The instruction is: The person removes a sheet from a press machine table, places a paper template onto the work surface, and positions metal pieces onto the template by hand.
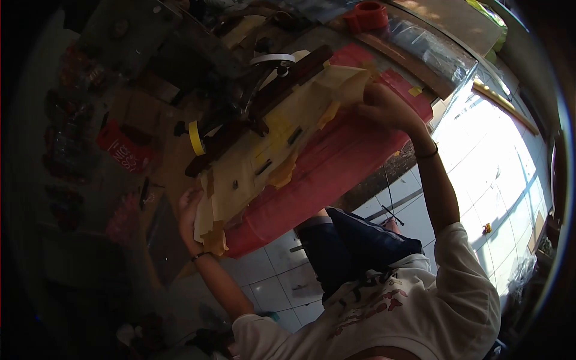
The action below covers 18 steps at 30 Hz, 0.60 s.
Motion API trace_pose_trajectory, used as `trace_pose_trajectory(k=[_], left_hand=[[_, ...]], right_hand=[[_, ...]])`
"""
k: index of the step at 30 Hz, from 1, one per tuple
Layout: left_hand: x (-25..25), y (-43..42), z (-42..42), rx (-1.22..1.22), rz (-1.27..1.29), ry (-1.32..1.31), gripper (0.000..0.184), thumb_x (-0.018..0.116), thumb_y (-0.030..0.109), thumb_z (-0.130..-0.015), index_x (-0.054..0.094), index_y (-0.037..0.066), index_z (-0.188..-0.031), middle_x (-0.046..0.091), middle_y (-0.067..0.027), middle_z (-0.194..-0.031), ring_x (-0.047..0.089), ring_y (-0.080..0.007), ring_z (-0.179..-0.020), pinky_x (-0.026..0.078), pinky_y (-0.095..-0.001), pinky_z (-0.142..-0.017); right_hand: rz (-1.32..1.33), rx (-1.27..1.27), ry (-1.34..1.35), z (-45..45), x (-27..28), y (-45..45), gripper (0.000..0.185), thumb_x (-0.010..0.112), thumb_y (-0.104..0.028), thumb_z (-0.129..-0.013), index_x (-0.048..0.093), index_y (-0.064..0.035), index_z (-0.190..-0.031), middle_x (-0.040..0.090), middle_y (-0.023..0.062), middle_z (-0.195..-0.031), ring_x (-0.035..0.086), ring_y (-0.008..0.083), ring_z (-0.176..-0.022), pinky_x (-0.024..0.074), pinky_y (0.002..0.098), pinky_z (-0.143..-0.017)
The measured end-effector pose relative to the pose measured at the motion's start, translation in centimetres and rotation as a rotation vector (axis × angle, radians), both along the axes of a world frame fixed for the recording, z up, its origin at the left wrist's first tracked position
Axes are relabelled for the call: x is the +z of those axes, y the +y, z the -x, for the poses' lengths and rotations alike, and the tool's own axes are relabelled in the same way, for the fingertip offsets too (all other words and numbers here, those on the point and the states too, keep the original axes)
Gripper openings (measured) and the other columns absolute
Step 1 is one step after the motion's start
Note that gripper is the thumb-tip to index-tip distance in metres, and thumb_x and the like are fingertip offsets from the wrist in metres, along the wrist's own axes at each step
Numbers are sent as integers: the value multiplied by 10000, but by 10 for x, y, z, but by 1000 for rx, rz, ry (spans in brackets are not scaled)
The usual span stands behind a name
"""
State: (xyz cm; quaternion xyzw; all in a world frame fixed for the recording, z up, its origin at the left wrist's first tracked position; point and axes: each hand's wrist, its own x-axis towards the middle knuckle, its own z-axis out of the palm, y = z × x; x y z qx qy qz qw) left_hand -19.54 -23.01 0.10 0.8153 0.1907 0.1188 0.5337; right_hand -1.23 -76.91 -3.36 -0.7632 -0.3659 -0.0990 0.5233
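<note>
A long tan paper sheet (pixel 267 141) with dark slots and ragged masking-tape edges stretches between my two hands. My right hand (pixel 384 108) is closed on its right end, fingers curled and partly in shadow. At the left end, my left hand (pixel 191 210) is against the sheet's edge; its fingers are dim and partly hidden, so their grip is unclear. Below the sheet lies a red covering (pixel 324 168) on the work surface. Just behind the sheet runs a dark wooden bar (pixel 282 90), with a yellow tape roll (pixel 196 138) and a white tape roll (pixel 273 59) beside it.
A red tape roll (pixel 367 17) sits at the back right near clear plastic wrapping (pixel 429 51). Left of the bar are a red lettered packet (pixel 124 147) and a dark flat panel (pixel 165 237). White floor tiles (pixel 480 180) lie in sunlight at right.
</note>
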Motion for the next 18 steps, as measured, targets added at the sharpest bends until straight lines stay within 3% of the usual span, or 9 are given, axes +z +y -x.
trace_pose_trajectory(k=[1,4,9,12,14,18], left_hand=[[-1,5,0,-14,-7,6,206,682,146,-877,629,43,-1048,637,-15,-927,587,-96,-839,470,-252,-756],[-9,14,-3,-16,-107,-20,223,672,150,-873,618,49,-1065,639,-28,-949,599,-116,-859,479,-266,-784],[-2,3,-3,-33,-23,-30,186,685,129,-874,630,55,-1036,642,-18,-845,590,-82,-717,478,-238,-659],[-5,6,-3,-82,37,-47,175,680,129,-885,625,54,-1033,648,-16,-848,590,-67,-698,478,-228,-628],[-7,11,-2,-89,52,-57,172,677,132,-892,619,54,-1033,652,-15,-857,591,-57,-695,478,-221,-613],[-10,22,-4,-109,-47,-56,177,679,136,-895,603,56,-1034,651,-11,-861,589,-48,-677,470,-207,-589]], right_hand=[[-16,77,-22,6,-8,-8,369,607,-138,-872,579,1,-1212,667,155,-1115,674,227,-936,510,324,-867],[-287,181,490,18,8,-29,531,625,-208,-920,433,-42,-1386,633,183,-1180,664,258,-983,509,346,-926],[-282,65,824,-11,64,-21,629,608,-362,-940,357,-76,-1441,589,213,-1233,630,267,-1063,523,370,-910],[175,-79,-140,-77,43,-13,742,605,-509,-897,350,-99,-1460,456,183,-1369,624,253,-1041,529,335,-868],[164,-107,410,-91,55,2,781,652,-495,-869,341,-104,-1469,406,167,-1399,620,242,-1037,523,320,-869],[296,-184,465,-115,25,19,750,788,-379,-777,427,-113,-1378,603,141,-1171,650,194,-921,548,316,-721]])
